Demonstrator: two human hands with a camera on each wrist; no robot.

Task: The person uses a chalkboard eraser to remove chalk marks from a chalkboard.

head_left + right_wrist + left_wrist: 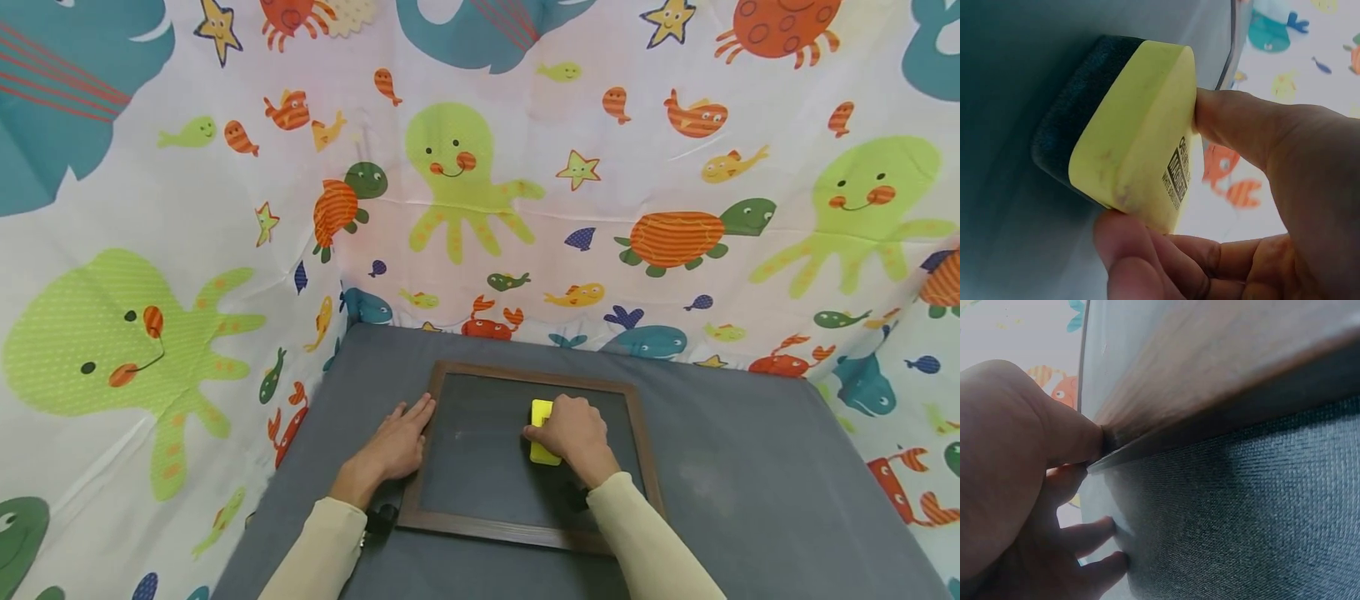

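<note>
Two hands, the right hand (573,429) grasping a yellow eraser (543,453) near the middle of a brown-framed dark board (472,475), the left hand (393,445) unclenched, fingers extended beside the frame's left edge; grey tabletop (750,467) beneath, sea-creature-print sheet (525,287) behind.

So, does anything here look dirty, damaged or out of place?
Nothing looks spilled or broken. Only slight marks stand out: dark smudges on the bright yellow casing of the eraser in the right hand, and a faint pale mark on the left part of the board, noticeable against its dark surface.
</note>
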